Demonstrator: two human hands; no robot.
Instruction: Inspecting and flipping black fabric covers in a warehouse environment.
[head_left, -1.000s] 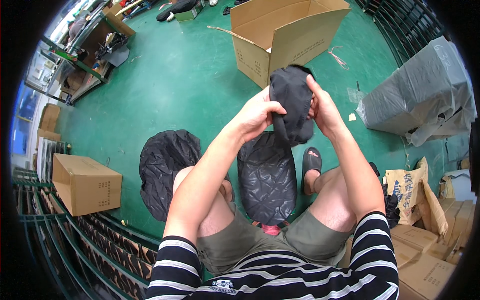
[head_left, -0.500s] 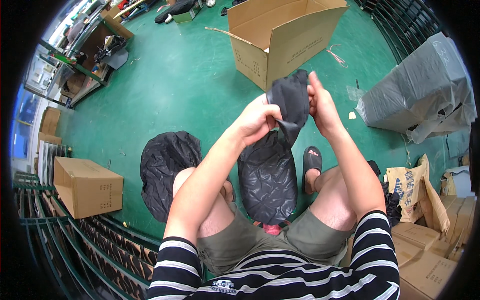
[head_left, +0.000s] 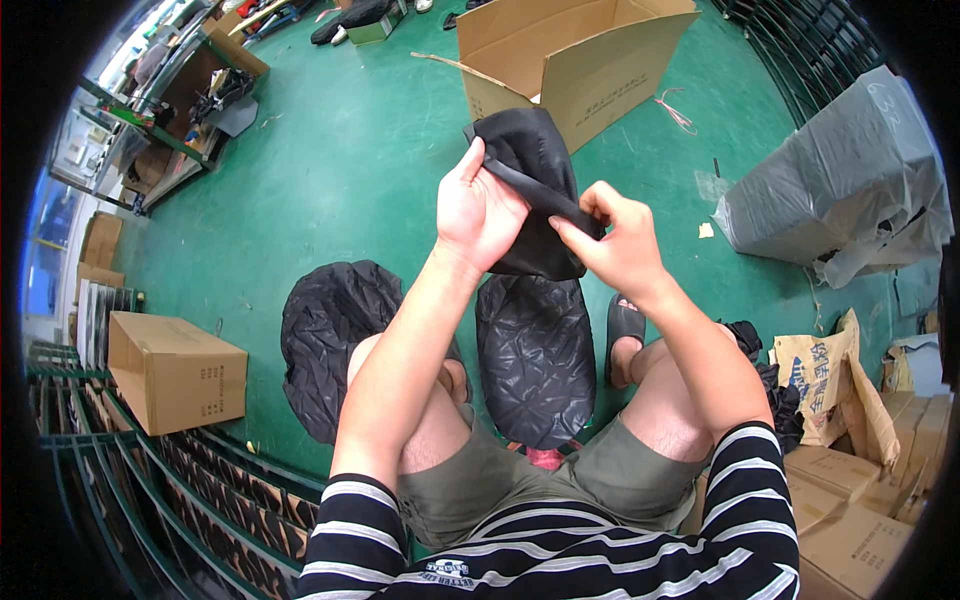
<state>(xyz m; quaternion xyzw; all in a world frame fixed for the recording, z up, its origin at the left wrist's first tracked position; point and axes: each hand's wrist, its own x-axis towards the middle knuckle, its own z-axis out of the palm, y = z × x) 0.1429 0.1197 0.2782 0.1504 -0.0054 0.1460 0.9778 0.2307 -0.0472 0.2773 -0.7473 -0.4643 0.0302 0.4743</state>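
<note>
A piece of smooth black fabric [head_left: 535, 150], shaped like a pouch with a folded band along its opening, is held up in front of me. My left hand [head_left: 482, 212] grips its left side, with the thumb on the band and the other fingers hidden inside or behind the cloth. The right end of the band is pinched between the thumb and fingers of my right hand [head_left: 622, 235]. Below, between my legs, a seat or stool covered in wrinkled black material [head_left: 535, 360] stands on the floor. A crumpled black fabric heap [head_left: 335, 340] lies beside my left knee.
Ahead stands a large open cardboard box [head_left: 610, 85]. A closed carton [head_left: 180, 375] and a green metal rack [head_left: 190, 490] are at left. On the right are a tall stack wrapped in grey plastic [head_left: 830, 180], a torn paper sack [head_left: 830, 375] and several cartons [head_left: 845, 530].
The black fabric has moved left and been turned, so its band now runs slantwise between my hands. My right hand has come down and pinches the band's end.
</note>
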